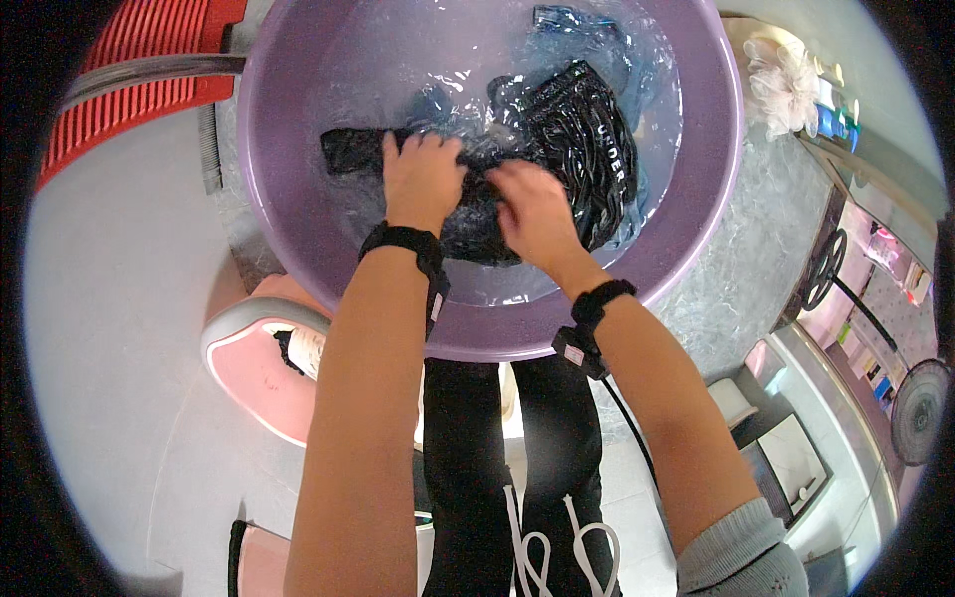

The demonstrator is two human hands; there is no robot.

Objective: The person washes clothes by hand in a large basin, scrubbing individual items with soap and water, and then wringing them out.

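One black garment (572,149) lies soaked in shallow water inside a single purple basin (298,229), bunched across the middle of the basin with a strip reaching toward the basin's left wall and a ribbed, white-lettered band toward its right. A patch of blue cloth (587,30) shows through the water at the far side of the basin, beyond the garment.

Both hands press down on the garment near the basin's centre. The left hand (423,179) lies palm down, its fingers curled together over a fold of the wet cloth, knuckles pointing to the far wall. The right hand (537,214) sits just beside it, touching or nearly touching, fingers bent and closed on the cloth beneath; whether they pinch a fold or only push on it cannot be told. Both forearms come in from the near rim of the basin, bare, each with one black wrist strap (408,244), two in all. The right arm ends in a grey sleeve cuff (741,547).

Below the near rim of the basin are the person's two legs in black trousers (468,458). Left of the basin lies one pink and grey stool (254,348), and beyond it, at the basin's far left, a red slatted crate (149,50). Right of the basin a white flower-like puff (786,85) rests on the grey speckled floor (746,219).
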